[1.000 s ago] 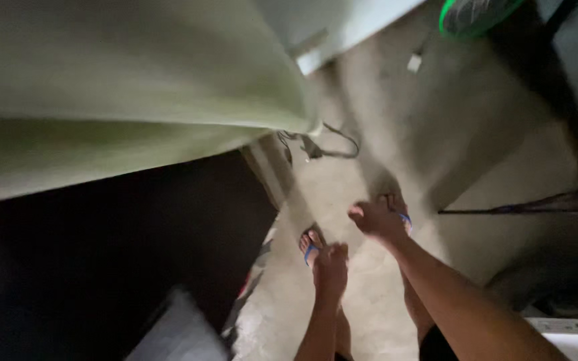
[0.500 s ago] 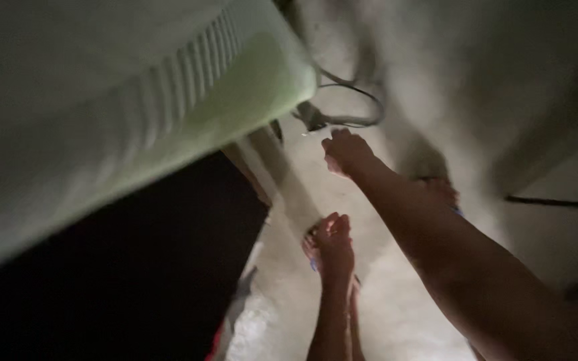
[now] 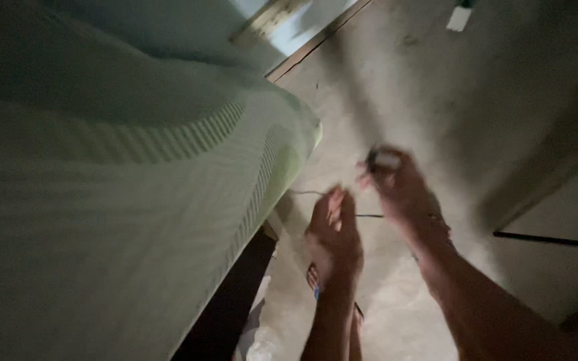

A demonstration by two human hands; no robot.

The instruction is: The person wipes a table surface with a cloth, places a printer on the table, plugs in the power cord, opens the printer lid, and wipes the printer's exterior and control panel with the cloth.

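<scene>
The hands are raised in front of the body above a bare concrete floor. The right hand is closed around a small pale object, pinched at the fingertips; the object is blurred and its kind cannot be determined. The left hand is released, fingers extended and close together, holding nothing. It sits just beside and below the right hand, apart from it.

A thin dark cable runs across the gap between the two hands. Whether it joins the gripped object cannot be determined.

Edges and clearance:
- A large pale green ribbed mattress fills the left of the view. Its rounded corner ends near the left hand, without contact.
- Below the mattress edge lies a dark recess.
- Open floor extends to the right of and beyond the hands.
- A thin dark rod crosses the floor at right, well apart from the right hand.
- A small white item lies on the floor at the top edge, well apart from both hands.

Limits of visibility:
- Lighting is low and both hands are motion-blurred.
- A foot in a blue-strapped sandal is mostly hidden behind the left forearm.
- The right forearm is cut off at the lower right edge.
</scene>
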